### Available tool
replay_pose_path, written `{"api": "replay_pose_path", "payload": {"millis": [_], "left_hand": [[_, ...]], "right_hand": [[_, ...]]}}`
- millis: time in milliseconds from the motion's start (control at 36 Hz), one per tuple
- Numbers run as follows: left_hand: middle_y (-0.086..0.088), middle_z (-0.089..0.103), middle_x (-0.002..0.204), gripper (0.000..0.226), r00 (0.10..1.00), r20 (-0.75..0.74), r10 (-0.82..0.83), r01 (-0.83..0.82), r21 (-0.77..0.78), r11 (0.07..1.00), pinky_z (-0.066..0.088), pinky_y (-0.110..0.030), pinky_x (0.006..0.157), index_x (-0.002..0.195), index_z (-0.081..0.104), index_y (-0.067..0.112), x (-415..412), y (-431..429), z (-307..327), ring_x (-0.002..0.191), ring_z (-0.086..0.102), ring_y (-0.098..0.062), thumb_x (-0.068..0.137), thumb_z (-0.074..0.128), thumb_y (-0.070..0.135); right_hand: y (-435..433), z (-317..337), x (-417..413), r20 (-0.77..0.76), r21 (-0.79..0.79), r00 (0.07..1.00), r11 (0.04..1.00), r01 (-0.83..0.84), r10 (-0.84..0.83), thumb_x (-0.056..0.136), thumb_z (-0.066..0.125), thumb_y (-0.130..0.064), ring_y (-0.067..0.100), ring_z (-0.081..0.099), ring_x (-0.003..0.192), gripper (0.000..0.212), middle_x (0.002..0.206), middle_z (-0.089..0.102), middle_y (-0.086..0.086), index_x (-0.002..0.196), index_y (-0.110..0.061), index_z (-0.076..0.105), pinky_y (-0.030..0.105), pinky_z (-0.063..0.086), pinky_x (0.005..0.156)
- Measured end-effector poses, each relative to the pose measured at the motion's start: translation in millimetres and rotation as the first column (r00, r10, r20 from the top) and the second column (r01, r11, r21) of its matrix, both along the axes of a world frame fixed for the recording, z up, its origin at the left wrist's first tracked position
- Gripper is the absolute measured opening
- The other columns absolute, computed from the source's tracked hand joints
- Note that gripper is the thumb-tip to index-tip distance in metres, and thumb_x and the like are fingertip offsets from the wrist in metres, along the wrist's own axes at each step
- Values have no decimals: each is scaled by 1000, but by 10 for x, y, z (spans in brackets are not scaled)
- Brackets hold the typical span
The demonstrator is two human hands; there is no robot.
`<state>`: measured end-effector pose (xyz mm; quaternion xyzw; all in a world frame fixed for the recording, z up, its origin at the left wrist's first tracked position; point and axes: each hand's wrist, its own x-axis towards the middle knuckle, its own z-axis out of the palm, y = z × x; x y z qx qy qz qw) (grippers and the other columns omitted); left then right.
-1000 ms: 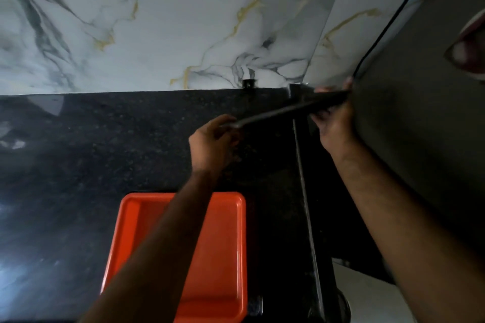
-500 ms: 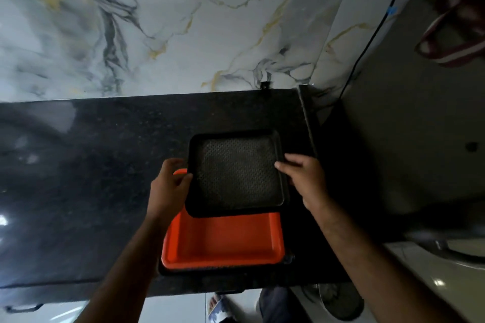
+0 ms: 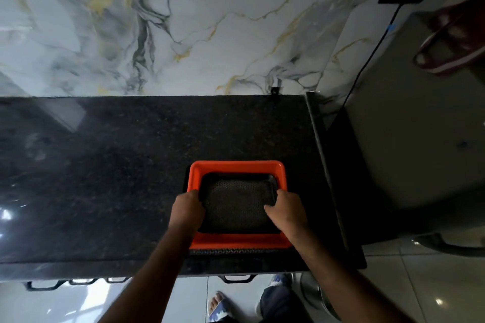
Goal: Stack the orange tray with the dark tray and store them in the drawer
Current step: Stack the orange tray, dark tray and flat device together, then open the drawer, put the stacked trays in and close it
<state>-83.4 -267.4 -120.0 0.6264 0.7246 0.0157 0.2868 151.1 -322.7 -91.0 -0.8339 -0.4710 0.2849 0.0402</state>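
The fingers of the left hand and right hand were curled closed over the side rims of the dark tray. That tray was seated inside the orange tray, which was set at the counter's front edge, near its right end.

No writing, label, brand, number or sign can be read anywhere in view (the dark tray bears only a dotted texture, and the orange tray around it is plain).
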Motion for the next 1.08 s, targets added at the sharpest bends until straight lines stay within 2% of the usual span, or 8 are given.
{"api": "replay_pose_path", "payload": {"millis": [111,222,389,556,667,778,944,1083], "left_hand": [[-24,70,106,24,1000,-30,-4,4,-11,1000,49,-38,73,104,64,-1,114,-74,-9,99,66,-41,92,52,16],[-24,64,120,31,996,-50,-73,70,-56,996,48,-42,89,115,61,-4,282,-190,-73,112,62,-38,98,47,19],[-33,31,150,61,998,47,-43,45,-43,998,30,-45,115,148,29,-6,321,-504,-385,138,36,-45,99,49,24],[-35,12,159,65,996,13,-88,89,-17,996,17,-45,121,154,16,-4,318,-607,-547,148,17,-46,103,40,28],[-29,8,163,61,977,4,-212,204,245,948,9,-43,125,152,26,-4,232,-653,-445,153,2,-37,103,39,30],[-15,17,165,69,977,51,-207,150,531,834,12,-41,125,153,27,4,-92,-752,-292,155,5,-25,99,45,44],[-12,-2,168,84,1000,16,6,-12,390,921,12,-49,125,158,6,6,-865,-1228,-646,155,-6,-23,98,23,63],[-20,5,166,93,992,-120,43,-16,225,974,16,-53,123,155,10,-1,-1052,-1564,-973,154,3,-31,95,13,70]], "right_hand": [[-101,-69,-217,73,-5,993,996,-90,90,85,72,-39,29,67,111,42,117,69,13,113,-8,65,34,56,90],[-203,-236,-385,151,-17,983,995,-101,102,84,69,-50,31,56,119,56,128,58,18,120,-8,60,38,50,101],[-354,-473,-607,159,-88,983,993,-83,96,89,62,-50,42,23,149,76,163,12,31,144,1,45,44,25,122],[-455,-544,-640,110,-25,991,997,-78,81,96,50,-56,42,9,155,83,165,1,30,151,4,33,44,15,126],[-578,-507,-549,194,173,958,954,-246,212,96,45,-58,38,5,157,80,167,8,25,152,-1,34,48,12,127],[-857,-568,-199,309,354,889,826,-438,339,99,41,-61,30,10,158,83,169,14,15,158,-6,23,48,23,126],[-1586,-900,360,334,289,925,914,-286,183,95,36,-68,38,18,155,94,166,18,23,155,3,26,56,34,118],[-2092,-1150,551,403,90,842,900,-425,358,91,35,-76,36,18,155,102,167,14,21,156,2,23,55,33,119]]}}
